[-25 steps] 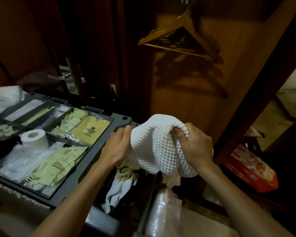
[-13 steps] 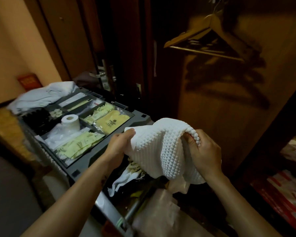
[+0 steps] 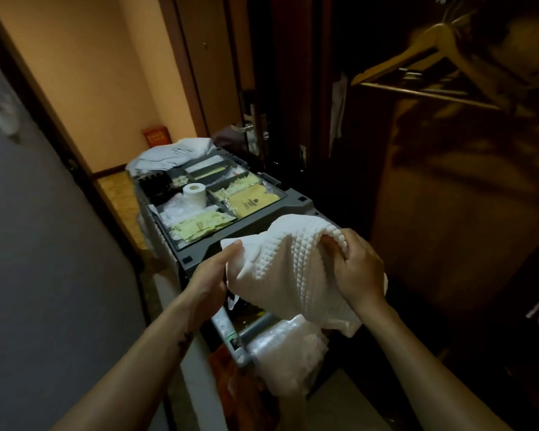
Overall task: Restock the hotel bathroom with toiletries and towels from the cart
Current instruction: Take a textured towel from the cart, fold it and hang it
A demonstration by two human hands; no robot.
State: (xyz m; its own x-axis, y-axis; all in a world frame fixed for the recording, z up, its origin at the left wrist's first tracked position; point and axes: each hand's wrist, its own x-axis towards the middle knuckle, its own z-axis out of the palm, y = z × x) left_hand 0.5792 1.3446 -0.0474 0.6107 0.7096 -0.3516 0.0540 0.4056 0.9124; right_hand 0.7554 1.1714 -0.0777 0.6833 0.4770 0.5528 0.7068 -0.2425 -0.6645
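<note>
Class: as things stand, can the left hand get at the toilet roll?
Probably yes: the toilet roll stands uncovered in the open tray, though the left hand holds the towel.

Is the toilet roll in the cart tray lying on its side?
No, the toilet roll stands upright in the tray, with its core hole facing up.
</note>
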